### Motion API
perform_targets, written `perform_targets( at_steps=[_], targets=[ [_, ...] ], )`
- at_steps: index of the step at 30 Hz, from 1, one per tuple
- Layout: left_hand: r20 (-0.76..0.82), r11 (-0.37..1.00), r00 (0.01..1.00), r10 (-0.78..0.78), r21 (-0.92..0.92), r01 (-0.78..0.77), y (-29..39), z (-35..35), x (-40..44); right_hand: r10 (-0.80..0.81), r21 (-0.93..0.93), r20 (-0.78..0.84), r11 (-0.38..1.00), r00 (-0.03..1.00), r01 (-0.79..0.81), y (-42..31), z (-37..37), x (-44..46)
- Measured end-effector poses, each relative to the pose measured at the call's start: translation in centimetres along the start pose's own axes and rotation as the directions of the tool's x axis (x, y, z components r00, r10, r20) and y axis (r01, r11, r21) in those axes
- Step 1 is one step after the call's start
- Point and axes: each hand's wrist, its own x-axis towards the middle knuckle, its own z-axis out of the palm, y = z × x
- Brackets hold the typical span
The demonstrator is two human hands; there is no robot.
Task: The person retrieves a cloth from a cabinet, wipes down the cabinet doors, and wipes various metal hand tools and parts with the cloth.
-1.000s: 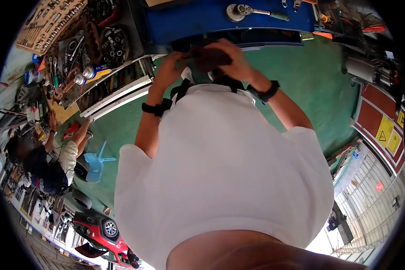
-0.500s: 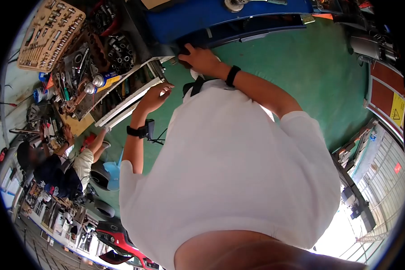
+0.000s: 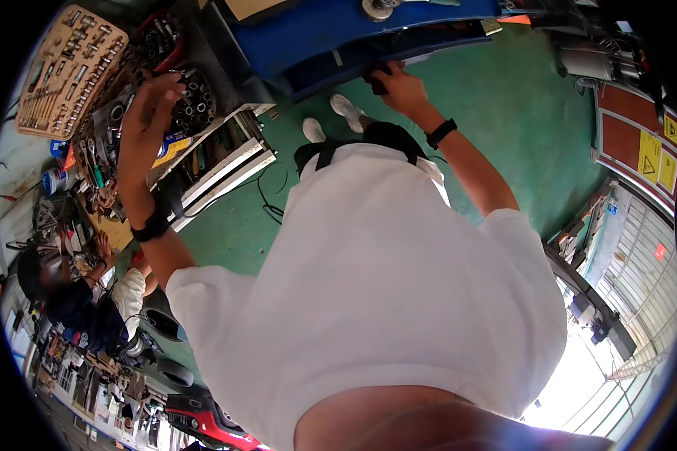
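My left hand [image 3: 147,113] is raised over the tool-covered cart at the left, its fingers apart and nothing visible in them. Beside it, loose metal sockets [image 3: 200,101] fill a dark tray, and a blue-and-yellow spray can [image 3: 174,143] lies just below the hand. My right hand [image 3: 406,92] is closed around a small dark reddish-brown object [image 3: 374,78] whose kind I cannot make out. It is close to the front edge of the blue bench [image 3: 301,34].
A tan socket-set case [image 3: 68,71] stands open at far left. Another person [image 3: 90,301] works at the bench lower left, near tires [image 3: 174,372]. A cable [image 3: 269,203] lies on the green floor [image 3: 489,120]. A round metal-headed tool [image 3: 377,9] rests on the blue bench.
My left hand has moved up and left, from beside the cart's drawers to above the sockets. My right hand has moved right along the blue bench with the dark object. My shoes have come into view.
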Motion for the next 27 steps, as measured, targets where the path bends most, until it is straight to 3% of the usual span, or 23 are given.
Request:
perform_targets(
  at_steps=[3, 5, 6, 8, 10, 11, 12, 13, 15, 17, 19, 22, 25, 27],
  targets=[
    [-0.078, 0.997, 0.997, 0.004, -0.073, -0.009, 1.0, 0.6, 0.7, 0.041, 0.018, -0.025, 0.999, 0.999, -0.041, -1.9, 0.4, 0.9],
    [-0.049, 0.99, 0.998, 0.036, -0.136, -0.042, 0.6, 3.4, 1.5, -0.126, 0.162, -0.087, 0.977, 0.988, 0.139, -3.5, 0.7, 2.0],
    [-0.04, 0.992, 0.995, 0.087, -0.083, -0.09, -0.1, 5.3, 2.1, -0.194, 0.156, -0.077, 0.967, 0.978, 0.204, -4.8, 0.4, 2.6],
    [-0.024, 0.983, 0.999, 0.032, -0.18, -0.036, -2.0, 10.5, 2.8, -0.299, 0.177, -0.082, 0.934, 0.951, 0.309, -7.4, 0.6, 3.3],
    [0.006, 0.997, 1.0, -0.016, 0.072, 0.015, -2.1, 16.0, 3.4, -0.328, 0.198, -0.112, 0.918, 0.938, 0.344, -8.1, 0.4, 3.7],
    [0.08, 0.94, 0.994, 0.071, 0.327, -0.093, -3.2, 18.1, 3.6, -0.292, 0.221, -0.059, 0.929, 0.954, 0.298, -8.2, -0.5, 3.5],
    [0.188, 0.923, 0.982, 0.024, 0.372, -0.094, -3.7, 19.8, 3.7, -0.261, 0.243, 0.0, 0.937, 0.965, 0.253, -7.8, -1.0, 3.3],
    [0.188, 0.923, 0.982, 0.023, 0.373, -0.093, -4.3, 21.7, 4.0, -0.261, 0.244, 0.0, 0.936, 0.965, 0.253, -6.7, -1.0, 3.2],
    [0.146, 0.871, 0.962, 0.23, 0.411, -0.27, -5.4, 25.0, 4.7, -0.232, 0.23, -0.047, 0.944, 0.972, 0.237, -4.4, -0.4, 3.1],
    [0.2, 0.88, 0.966, 0.164, 0.413, -0.235, -5.4, 27.0, 5.7, -0.19, 0.212, -0.024, 0.958, 0.981, 0.191, -1.3, -1.6, 3.0],
    [0.136, 0.836, 0.986, 0.093, 0.528, -0.152, -5.5, 28.8, 6.1, -0.153, 0.201, 0.009, 0.968, 0.988, 0.148, 2.5, -2.5, 2.1],
    [0.14, 0.834, 0.99, -0.029, 0.549, -0.053, -9.1, 30.3, 6.0, -0.098, 0.182, -0.08, 0.977, 0.992, 0.111, 9.6, -3.5, 1.0],
    [0.147, 0.767, 0.981, -0.125, 0.641, 0.002, -8.1, 30.1, 5.8, -0.037, 0.157, -0.175, 0.986, 0.984, 0.065, 17.8, -2.7, -0.2],
    [0.131, 0.752, 0.978, -0.16, 0.658, 0.035, -8.6, 30.6, 5.6, -0.026, 0.101, -0.376, 0.993, 0.926, 0.068, 23.9, 1.6, 0.0]
  ],
)
